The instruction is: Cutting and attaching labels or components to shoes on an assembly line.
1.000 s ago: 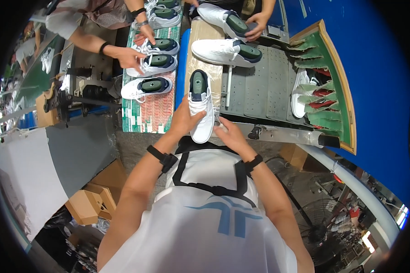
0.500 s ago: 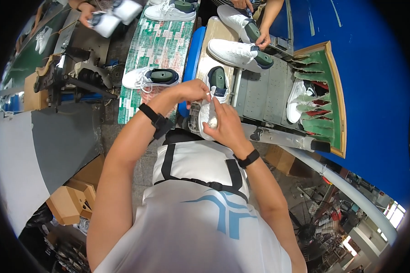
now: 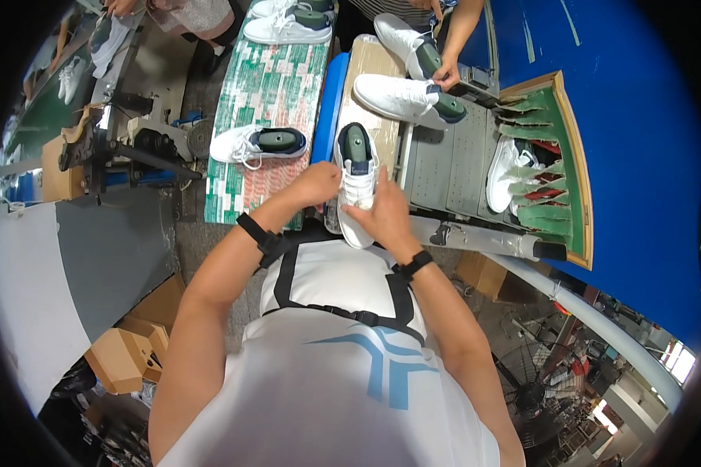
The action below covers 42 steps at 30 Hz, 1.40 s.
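Observation:
A white lace-up sneaker (image 3: 358, 184) with a dark green insert in its opening stands in front of me, toe toward my body. My right hand (image 3: 387, 212) is closed around its right side, with the thumb over the toe and the fingers along the edge. At the shoe's left side, by the laces, my left hand (image 3: 318, 185) is curled closed. Whatever its fingers pinch is hidden. Another white sneaker (image 3: 237, 145) with a green insert and loose laces lies on its own to the left.
More white sneakers (image 3: 287, 28) sit at the far end of the green-and-white patterned board (image 3: 230, 101). Across from me, a co-worker's hand (image 3: 447, 73) touches one of two sneakers (image 3: 401, 96). At right, a wood-framed opening (image 3: 562, 82) with torn green flaps holds a sneaker (image 3: 502, 177).
My left hand has moved down and left from the laces near the shoe's opening. The shoe has shifted slightly left and toward me. At top left, the other person's hands and white items moved away.

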Motion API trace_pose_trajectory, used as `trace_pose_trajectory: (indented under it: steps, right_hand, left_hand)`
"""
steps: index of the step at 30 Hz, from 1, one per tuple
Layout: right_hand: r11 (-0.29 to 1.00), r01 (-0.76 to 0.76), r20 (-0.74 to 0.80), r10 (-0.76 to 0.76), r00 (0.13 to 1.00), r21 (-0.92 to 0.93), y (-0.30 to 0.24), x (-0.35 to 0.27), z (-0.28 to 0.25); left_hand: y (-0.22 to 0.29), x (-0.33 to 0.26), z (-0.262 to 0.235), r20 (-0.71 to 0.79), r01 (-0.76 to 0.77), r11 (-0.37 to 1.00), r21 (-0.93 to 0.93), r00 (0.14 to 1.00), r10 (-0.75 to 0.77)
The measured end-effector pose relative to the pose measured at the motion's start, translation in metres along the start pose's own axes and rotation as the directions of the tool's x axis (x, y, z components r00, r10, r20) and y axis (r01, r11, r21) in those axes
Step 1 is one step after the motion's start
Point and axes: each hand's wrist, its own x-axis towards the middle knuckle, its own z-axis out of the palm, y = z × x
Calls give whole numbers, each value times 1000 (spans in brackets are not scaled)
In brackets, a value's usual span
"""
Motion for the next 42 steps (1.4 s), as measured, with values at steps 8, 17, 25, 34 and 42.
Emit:
trace_pose_trajectory:
  steps: [8, 17, 25, 34, 42]
  right_hand:
    - [991, -136, 6, 136, 991, 4, -16, 15, 10]
    - [977, -209, 109, 211, 971, -33, -18, 15, 16]
    - [977, -208, 227, 192, 955, 51, 2, 9, 10]
    - [970, -90, 267, 27, 963, 225, -36, -20, -72]
    - [944, 314, 291, -273, 917, -105, -46, 22, -32]
  left_hand:
    - [55, -17, -28, 39, 113, 938, -328, 994, -107]
    - [-10, 29, -105, -229, 120, 715, 689, 972, 58]
    - [23, 37, -42, -118, -275, 951, 139, 949, 291]
    - [41, 54, -71, 170, -190, 982, -18, 967, 190]
    - [31, 76, -68, 155, -429, 879, 209, 902, 403]
